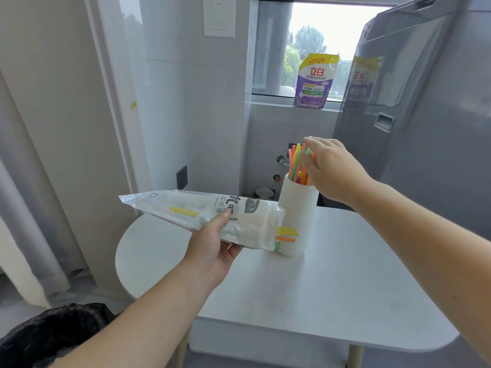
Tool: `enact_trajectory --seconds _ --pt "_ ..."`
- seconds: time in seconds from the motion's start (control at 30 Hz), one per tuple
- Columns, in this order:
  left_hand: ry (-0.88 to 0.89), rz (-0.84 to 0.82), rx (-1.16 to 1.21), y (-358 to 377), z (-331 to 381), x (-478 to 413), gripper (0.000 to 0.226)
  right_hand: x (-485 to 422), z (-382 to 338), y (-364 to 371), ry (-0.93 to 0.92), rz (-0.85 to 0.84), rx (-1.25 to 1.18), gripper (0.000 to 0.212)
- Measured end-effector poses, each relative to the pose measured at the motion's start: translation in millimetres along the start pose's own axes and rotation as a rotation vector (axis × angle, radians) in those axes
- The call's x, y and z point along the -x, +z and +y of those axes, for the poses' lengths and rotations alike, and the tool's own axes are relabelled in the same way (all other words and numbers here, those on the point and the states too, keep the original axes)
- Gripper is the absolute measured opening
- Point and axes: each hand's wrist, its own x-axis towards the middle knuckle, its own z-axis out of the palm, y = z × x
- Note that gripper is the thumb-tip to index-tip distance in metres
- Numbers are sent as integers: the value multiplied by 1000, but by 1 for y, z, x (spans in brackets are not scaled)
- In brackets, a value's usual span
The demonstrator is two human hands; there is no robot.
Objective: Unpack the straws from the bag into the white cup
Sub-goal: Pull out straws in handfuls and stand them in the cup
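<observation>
A tall ribbed white cup (296, 216) stands on the white table (332, 288) and holds several coloured straws (296, 162) leaning to the right. My right hand (333, 168) is at the straw tops, its fingers curled on some of them. My left hand (212, 248) grips the translucent straw bag (186, 211) from below and holds it almost level, with its open end next to the cup. A few yellow, orange and green straw ends (287, 234) stick out of that opening in front of the cup.
A black bin bag (50, 333) sits on the floor at the lower left. A grey fridge (414, 115) stands at the right behind the table. A purple detergent pouch (314, 81) rests on the window sill.
</observation>
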Motion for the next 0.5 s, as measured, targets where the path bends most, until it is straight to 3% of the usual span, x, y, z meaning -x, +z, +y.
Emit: enact_trajectory --seconds 0.13,0.23,0.33,0.4,0.5 --pt "-7 -7 -1 -1 0 0 31 3 -1 -3 -20 47 -21 54" --pt "-2 -9 -15 -1 1 0 35 17 -10 -11 11 303 -121 52" --pt "10 -20 -25 -1 1 2 36 49 -31 -7 40 488 -380 39" --pt "23 -32 -47 -1 2 3 35 75 -45 4 99 463 -576 33" --pt "63 -55 -92 0 3 7 31 107 -56 24 418 238 -945 33"
